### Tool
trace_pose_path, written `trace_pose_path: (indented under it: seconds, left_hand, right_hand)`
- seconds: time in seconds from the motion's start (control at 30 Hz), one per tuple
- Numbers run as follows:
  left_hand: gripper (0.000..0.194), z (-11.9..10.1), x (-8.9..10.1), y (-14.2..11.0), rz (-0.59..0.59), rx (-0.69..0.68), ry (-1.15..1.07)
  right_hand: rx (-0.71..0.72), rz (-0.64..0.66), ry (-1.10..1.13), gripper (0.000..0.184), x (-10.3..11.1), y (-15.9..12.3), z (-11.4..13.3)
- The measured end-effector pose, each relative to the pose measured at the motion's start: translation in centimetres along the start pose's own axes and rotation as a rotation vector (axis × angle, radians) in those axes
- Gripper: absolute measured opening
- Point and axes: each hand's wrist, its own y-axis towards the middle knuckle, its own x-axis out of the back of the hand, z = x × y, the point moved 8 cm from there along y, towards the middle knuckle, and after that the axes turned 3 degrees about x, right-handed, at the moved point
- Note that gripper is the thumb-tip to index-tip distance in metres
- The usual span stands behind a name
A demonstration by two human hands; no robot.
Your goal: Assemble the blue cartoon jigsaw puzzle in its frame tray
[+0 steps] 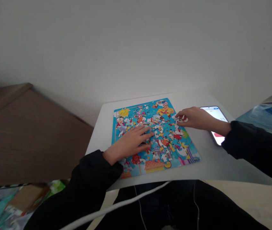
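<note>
A colourful jigsaw puzzle (150,166) with cartoon figures on a blue ground lies on a small white table (97,135). Several loose pieces are scattered over its middle. My left hand (133,140) rests palm down on the left half of the puzzle, fingers spread, covering part of the picture. At the puzzle's right edge, my right hand (193,117) pinches a red and white puzzle piece (182,119) between thumb and fingers. What is under the left palm is hidden.
Right of the puzzle lies a phone (215,113) with a lit screen, partly under my right wrist. A white cable (126,202) crosses before my lap. On the left stands a brown wooden cabinet (30,137); a plastic bag (265,116) is at the right. Behind the table rises a wall (136,48).
</note>
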Motion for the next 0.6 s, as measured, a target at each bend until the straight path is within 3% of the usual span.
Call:
trace_pose_path:
  seconds: [0.2,0.33,0.43,0.6]
  left_hand:
    - [0.05,-0.1,0.6,-3.7,0.022,0.09,0.024]
    - [0.043,-0.5,0.5,-5.9,0.001,0.134,0.055]
    - [0.035,-1.8,0.0,-7.0,-0.029,0.186,0.067]
    - [0.041,-4.9,-1.2,-7.0,-0.083,0.242,0.023]
  right_hand:
    - [0.059,-0.03,-0.12,0.034,0.3,-0.3,2.5]
    - [0.115,-0.051,-0.145,0.037,0.3,-0.6,3.5]
    - [0.136,-0.087,-0.103,0.032,0.8,-1.2,4.6]
    - [0.249,0.028,-0.084,0.031,-0.5,-2.7,8.6]
